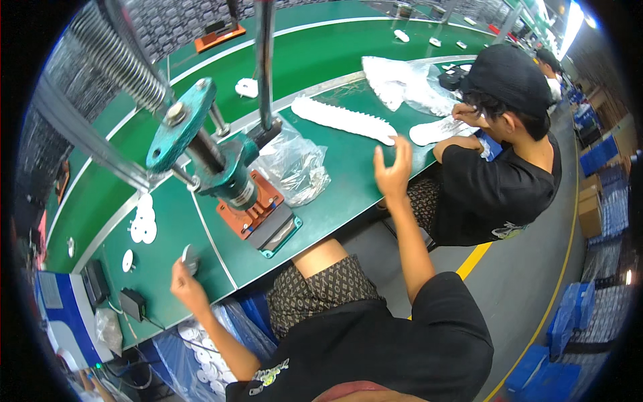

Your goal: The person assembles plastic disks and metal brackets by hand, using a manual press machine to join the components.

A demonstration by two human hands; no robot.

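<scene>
Low on the left, my left hand (188,287) pinches a round, pale disc (191,259) by its edge, held up over the green bench. My right hand (394,171) is stretched out to the right, thumb and fingers apart. Its fingertips are at the near end of a long row of overlapping white discs (341,120); whether they touch it I cannot tell. Between my hands stands a teal hand press (228,171) with an orange base plate (249,204). Several white discs (143,221) lie overlapped left of the press, with a single white disc (128,260) nearer.
A clear plastic bag of small parts (295,171) lies behind the press. At right a co-worker in a black cap (509,80) handles white discs (439,129). A bin of white discs (204,358) sits below the bench edge. A green conveyor (321,50) curves behind; a blue-white machine (70,315) stands left.
</scene>
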